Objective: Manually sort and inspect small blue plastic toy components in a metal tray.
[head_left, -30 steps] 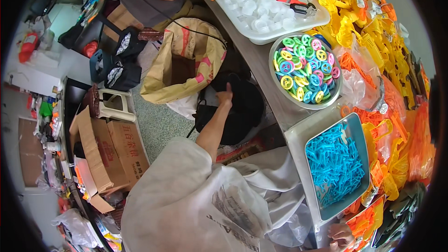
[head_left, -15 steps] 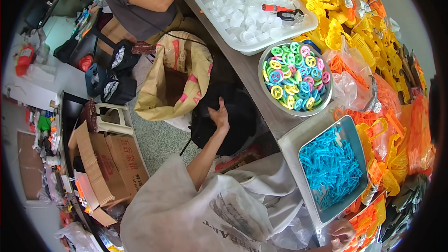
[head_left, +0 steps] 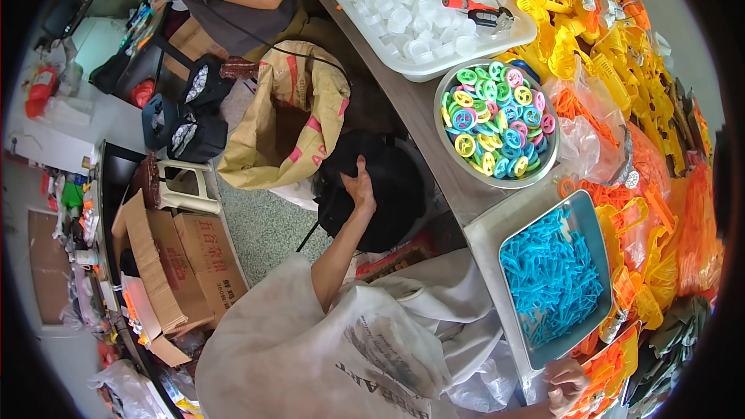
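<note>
My left hand (head_left: 359, 185) is held over a round black thing (head_left: 380, 206) beside the table, its thumb apart from the fingers and nothing in it. Whether it touches the black surface, I cannot tell. At the lower right, my right hand (head_left: 565, 382) is by the table edge, just below a grey tray (head_left: 535, 358) of thin blue plastic pieces (head_left: 552, 279). Its fingers are loosely bent with the thumb apart, and no held thing shows. Orange and yellow plastic parts (head_left: 609, 372) lie right next to it. A white cloth (head_left: 310, 341) covers my lap.
A metal bowl (head_left: 535, 181) of coloured plastic rings and a white tub (head_left: 423, 71) of clear caps with two screwdrivers stand on the table (head_left: 450, 186). Left of it are an open woven sack (head_left: 268, 171), cardboard boxes (head_left: 167, 264) and a stool (head_left: 190, 200). Another person (head_left: 233, 0) works at the far end.
My view has shifted slightly. My left hand has moved a little to the left and up, still over the black thing. The right hand stays by the table edge.
</note>
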### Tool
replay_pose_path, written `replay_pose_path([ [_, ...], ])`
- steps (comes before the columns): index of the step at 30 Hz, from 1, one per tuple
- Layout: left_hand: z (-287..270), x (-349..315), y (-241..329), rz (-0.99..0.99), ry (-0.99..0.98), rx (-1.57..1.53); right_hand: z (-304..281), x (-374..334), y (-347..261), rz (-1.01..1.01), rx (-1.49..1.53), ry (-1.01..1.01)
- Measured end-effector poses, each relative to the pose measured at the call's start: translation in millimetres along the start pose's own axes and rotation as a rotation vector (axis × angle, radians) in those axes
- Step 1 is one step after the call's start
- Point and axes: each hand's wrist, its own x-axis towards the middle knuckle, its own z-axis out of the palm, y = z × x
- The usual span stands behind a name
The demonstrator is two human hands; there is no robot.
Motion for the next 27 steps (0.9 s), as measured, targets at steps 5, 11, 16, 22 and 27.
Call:
replay_pose_path([
  [5,5.8,11.8,-4.6,0.035,-0.051,0.001,12.7,4.6,-4.7,0.059,0.031,0.002],
  [11,-8.3,39.5,-17.9,-0.131,0.039,0.022,18.0,-6.3,9.4,0.123,0.064,0.187],
  [16,-14.5,53.0,-35.6,-0.367,0.056,0.133,20.7,-16.0,3.7,0.138,0.024,0.232],
  [22,-38.6,76.1,-47.1,-0.376,-0.091,0.272,24.8,-3.4,-5.1,0.115,0.029,0.183],
  [27,-35.3,69.5,-39.3,-0.188,-0.101,0.330,22.0,-14.1,-5.6,0.114,0.151,0.190],
])
